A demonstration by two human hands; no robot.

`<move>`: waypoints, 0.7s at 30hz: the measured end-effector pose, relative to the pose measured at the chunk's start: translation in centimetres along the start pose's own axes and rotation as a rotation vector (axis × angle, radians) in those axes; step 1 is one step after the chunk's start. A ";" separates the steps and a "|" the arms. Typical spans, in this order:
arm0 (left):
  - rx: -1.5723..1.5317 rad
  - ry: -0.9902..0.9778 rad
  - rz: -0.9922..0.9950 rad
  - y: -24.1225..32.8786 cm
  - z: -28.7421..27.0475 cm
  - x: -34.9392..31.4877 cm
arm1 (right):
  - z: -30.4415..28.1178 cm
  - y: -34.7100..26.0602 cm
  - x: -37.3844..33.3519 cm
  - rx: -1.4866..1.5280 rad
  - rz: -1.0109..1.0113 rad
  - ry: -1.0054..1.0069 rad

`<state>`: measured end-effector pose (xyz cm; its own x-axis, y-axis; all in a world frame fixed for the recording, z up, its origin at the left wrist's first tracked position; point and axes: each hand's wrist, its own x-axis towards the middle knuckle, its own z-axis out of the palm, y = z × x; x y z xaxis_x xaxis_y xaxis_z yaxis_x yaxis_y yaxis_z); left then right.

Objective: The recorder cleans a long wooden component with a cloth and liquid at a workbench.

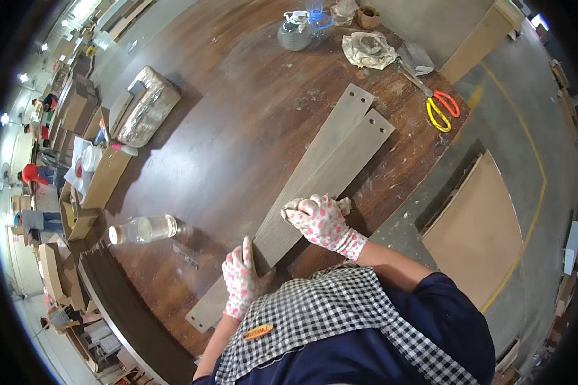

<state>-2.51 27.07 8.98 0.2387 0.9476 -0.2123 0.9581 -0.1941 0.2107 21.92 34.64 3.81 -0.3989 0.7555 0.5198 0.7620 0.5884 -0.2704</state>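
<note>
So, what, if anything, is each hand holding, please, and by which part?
The right hand clasps a crumpled cream cloth by its middle. The left hand touches a flat greyish wooden board at its near end, grip unclear.

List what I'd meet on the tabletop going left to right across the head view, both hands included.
Clear bottle → gloved left hand → gloved right hand holding a cloth → scissors with red and yellow handles.

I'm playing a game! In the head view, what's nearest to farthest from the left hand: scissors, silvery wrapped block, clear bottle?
1. Clear bottle: left of the left hand.
2. Silvery wrapped block: farther up, left.
3. Scissors: upper right.
</note>
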 end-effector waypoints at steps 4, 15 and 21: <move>0.076 0.108 -0.018 -0.8 2.8 -1.3 | -1.5 7.9 0.7 -0.489 0.421 -0.145; 0.082 0.102 -0.037 -1.2 2.8 -1.8 | -2.2 9.0 1.7 -0.043 0.211 0.069; 0.073 0.070 -0.022 0.1 2.4 -1.0 | -4.8 16.9 4.2 -0.028 0.675 0.108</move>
<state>-2.26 25.50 6.88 0.2083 0.9668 -0.1482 0.9725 -0.1886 0.1363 35.58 46.40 5.38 0.2205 0.9203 0.3233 0.8393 -0.0101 -0.5436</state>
